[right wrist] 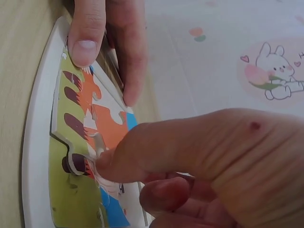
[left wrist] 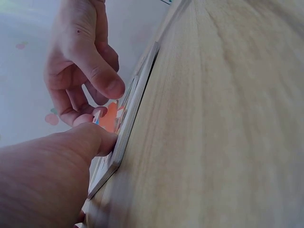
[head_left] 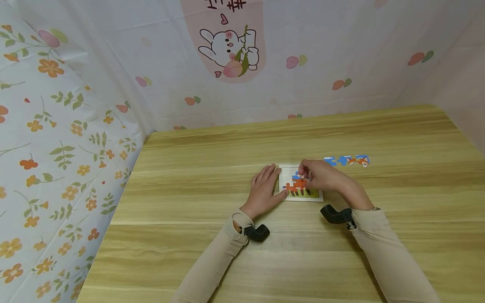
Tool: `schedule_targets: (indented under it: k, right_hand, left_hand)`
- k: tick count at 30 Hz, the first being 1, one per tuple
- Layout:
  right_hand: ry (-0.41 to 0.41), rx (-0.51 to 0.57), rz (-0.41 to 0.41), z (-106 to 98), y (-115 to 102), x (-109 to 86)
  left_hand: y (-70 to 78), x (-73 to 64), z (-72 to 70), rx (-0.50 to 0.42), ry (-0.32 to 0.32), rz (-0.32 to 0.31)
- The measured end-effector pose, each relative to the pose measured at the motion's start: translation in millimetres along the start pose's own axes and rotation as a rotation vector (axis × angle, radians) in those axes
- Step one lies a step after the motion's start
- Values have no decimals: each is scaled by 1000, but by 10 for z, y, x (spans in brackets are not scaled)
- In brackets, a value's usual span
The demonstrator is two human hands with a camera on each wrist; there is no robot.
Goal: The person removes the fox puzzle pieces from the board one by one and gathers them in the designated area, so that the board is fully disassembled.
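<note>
Presently: puzzle tray [head_left: 287, 170] at your twelve o'clock; your left hand [head_left: 265, 191], fingers spread, thumb touching its eight-o'clock side; your right hand [head_left: 321, 174], fingers curled over it, grip undeterminable; loose pieces [head_left: 345, 160] at two; surface [head_left: 174, 198] room toward nine.

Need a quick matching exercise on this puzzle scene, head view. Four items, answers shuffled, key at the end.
Column 1
1. Left hand
2. Loose puzzle pieces
3. Puzzle tray
4. Right hand

Column 2
A. Has a white rim
B. Reaches in over the tray from its right side
C. At the tray's left edge
D. In a row on the table, to the right of the tray

Pairs: 1-C, 2-D, 3-A, 4-B
</note>
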State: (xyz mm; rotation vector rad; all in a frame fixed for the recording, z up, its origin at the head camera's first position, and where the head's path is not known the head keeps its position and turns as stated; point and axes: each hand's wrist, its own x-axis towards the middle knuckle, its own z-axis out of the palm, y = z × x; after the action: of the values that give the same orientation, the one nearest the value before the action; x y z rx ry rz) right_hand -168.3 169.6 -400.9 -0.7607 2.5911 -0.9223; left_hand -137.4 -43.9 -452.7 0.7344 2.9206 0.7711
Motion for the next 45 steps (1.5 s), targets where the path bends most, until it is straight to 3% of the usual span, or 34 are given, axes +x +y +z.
schedule_targets:
  k: [19,32,45]
  right_hand:
    - [2,-36,5,30,-47,29]
    - [63,-36,-33,68,5,42]
    - [48,-9,6,34,4,14]
  left_hand:
    - [-4,2,-11,-6,10,4]
    - [-5,5,0,-2,2,-3]
    - [-12,3,9,-9,-4,6]
